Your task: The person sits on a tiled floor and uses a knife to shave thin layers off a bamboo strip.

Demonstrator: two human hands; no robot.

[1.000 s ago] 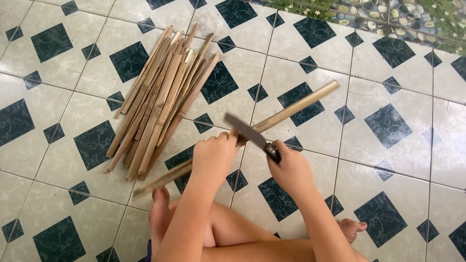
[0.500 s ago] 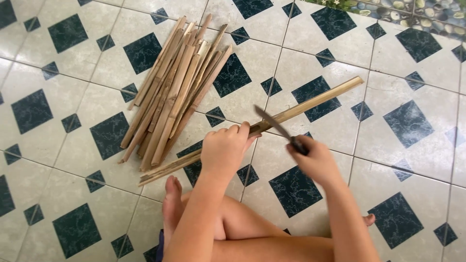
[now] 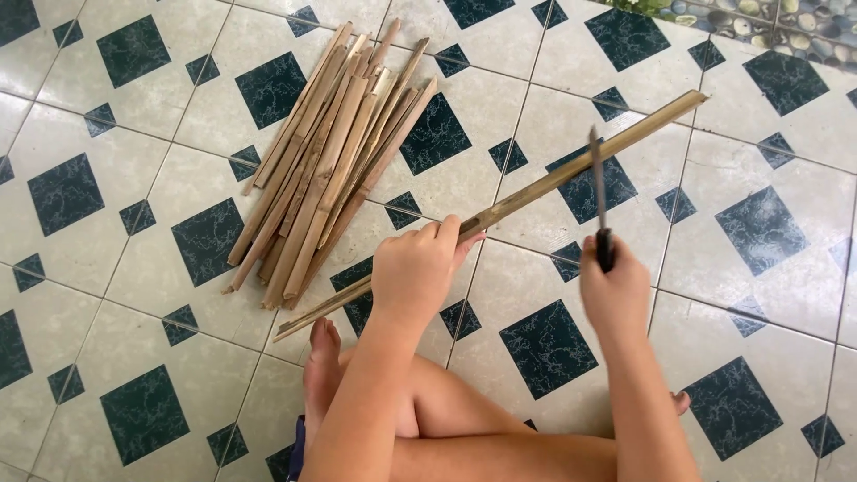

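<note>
Seated on a tiled floor (image 3: 134, 419), I steady a long bamboo strip (image 3: 536, 192) and raise a knife (image 3: 596, 192) above it.

My left hand (image 3: 415, 268) has its fingers clenched around the strip near its middle; my right hand (image 3: 614, 290), fingers wrapped on the handle, holds the blade upright just right of that grip. I judge a clean cut needs the blade well clear of my left fingers. A pile of split strips (image 3: 330, 161) lies left of the long strip.

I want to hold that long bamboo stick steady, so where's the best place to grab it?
Grip the bamboo stick near its middle, from above, where the left hand already presses it. It lies flat and slanted on the floor, so only its top is free there. That also keeps fingers apart from the knife in the right hand.
</note>
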